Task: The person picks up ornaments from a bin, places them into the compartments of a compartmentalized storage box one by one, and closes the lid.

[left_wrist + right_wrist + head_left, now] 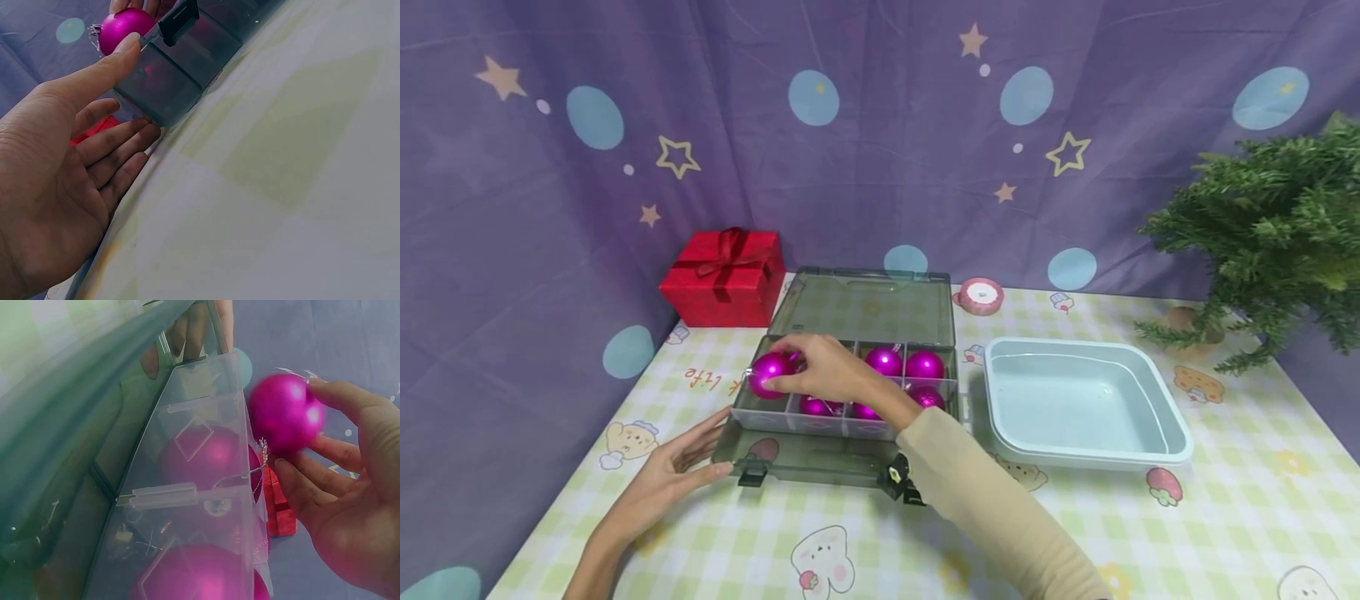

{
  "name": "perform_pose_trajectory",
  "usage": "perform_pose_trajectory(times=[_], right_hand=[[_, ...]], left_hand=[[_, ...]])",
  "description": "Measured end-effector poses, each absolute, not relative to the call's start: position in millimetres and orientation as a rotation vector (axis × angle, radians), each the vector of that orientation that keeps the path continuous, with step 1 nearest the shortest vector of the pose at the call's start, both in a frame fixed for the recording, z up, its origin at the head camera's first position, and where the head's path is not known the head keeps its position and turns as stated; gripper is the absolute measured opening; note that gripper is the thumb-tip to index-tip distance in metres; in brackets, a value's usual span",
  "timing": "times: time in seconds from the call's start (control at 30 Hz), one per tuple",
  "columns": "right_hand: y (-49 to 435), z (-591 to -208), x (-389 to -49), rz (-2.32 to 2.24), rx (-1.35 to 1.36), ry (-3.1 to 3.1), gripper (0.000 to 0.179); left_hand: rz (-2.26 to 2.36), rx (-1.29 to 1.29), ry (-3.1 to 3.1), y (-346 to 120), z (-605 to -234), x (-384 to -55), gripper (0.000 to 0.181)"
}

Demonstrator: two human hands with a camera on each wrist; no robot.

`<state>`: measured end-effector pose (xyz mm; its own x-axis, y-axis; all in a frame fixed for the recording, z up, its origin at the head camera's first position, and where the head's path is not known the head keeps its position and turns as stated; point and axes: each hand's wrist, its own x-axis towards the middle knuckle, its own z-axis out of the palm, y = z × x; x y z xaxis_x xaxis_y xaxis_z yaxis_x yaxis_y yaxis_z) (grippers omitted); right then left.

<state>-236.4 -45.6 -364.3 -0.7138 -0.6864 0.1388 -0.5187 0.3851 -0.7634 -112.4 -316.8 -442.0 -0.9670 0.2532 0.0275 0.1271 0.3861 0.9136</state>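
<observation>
A glossy magenta Christmas ball (767,377) with a silver cap is held between the thumb and fingers of my right hand (829,367). In the right wrist view, the ball (284,412) hangs above the rim of the divider wall. Under it stands a dark translucent compartment box (812,458) with its lid (865,308) tipped back. Several more magenta balls (925,365) sit in its compartments. My left hand (670,475) rests against the box's front left corner, thumb along the front and fingers extended at the side. The left wrist view shows its palm (56,212) holding nothing.
To the right of the box lies a pale blue plastic basin (1086,458). A red gift box (726,287) with a bow stands at the back left. Behind are a pink ribbon roll (982,296) and, far right, an artificial fir tree (1285,233). Black latches (752,473) stick out in front.
</observation>
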Motion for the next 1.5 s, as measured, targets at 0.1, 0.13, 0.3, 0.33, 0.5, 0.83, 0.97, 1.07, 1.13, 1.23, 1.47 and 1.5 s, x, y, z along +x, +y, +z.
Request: perform_pose_trajectory(times=[0.1,0.13,0.3,0.33,0.5,0.83,0.97,1.07,1.13,1.23,1.47,1.5], right_hand=[[-43.0,-363.5,-236.9,-1.248,-1.052,2.423,0.057],[-41.7,-363.2,-237.2,-1.252,-1.045,2.416,0.058],[-31.6,-360.3,-238.9,-1.275,-1.033,2.402,0.057],[-28.9,-359.8,-239.6,-1.283,-1.034,2.399,0.057],[-12.1,-357.0,-243.7,-1.34,-1.023,2.392,0.054],[30.1,-355.2,-251.9,-1.412,-0.932,2.447,0.049],[49.8,-352.1,-254.6,-1.447,-0.895,2.491,0.047],[66.3,-349.6,-257.9,-1.464,-0.864,2.527,0.048],[77.7,-348.4,-259.9,-1.474,-0.843,2.55,0.047],[93.2,-347.8,-262.9,-1.509,-0.809,2.574,0.044],[116.9,-347.1,-269.5,-1.518,-0.689,2.673,0.042],[119.1,-346.7,-270.1,-1.52,-0.666,2.679,0.042]], left_hand=[[1.642,0.349,2.518,-316.5,-442.2,-113.4,0.067],[1.643,0.347,2.518,-316.3,-442.2,-113.7,0.067],[1.629,0.338,2.526,-315.3,-442.1,-114.9,0.067],[1.625,0.339,2.529,-315.2,-442.0,-115.1,0.067],[1.609,0.356,2.548,-315.1,-441.4,-116.6,0.068],[1.613,0.37,2.528,-313.6,-440.3,-117.9,0.069],[1.579,0.377,2.523,-312.6,-437.1,-118.8,0.071],[1.534,0.394,2.507,-312.9,-430.9,-121.0,0.072],[1.505,0.392,2.486,-314.8,-424.8,-123.3,0.071],[1.442,0.377,2.476,-318.9,-413.3,-128.9,0.068],[1.386,0.46,2.53,-325.6,-386.8,-163.6,0.055],[1.389,0.48,2.542,-325.2,-382.4,-170.5,0.054]])
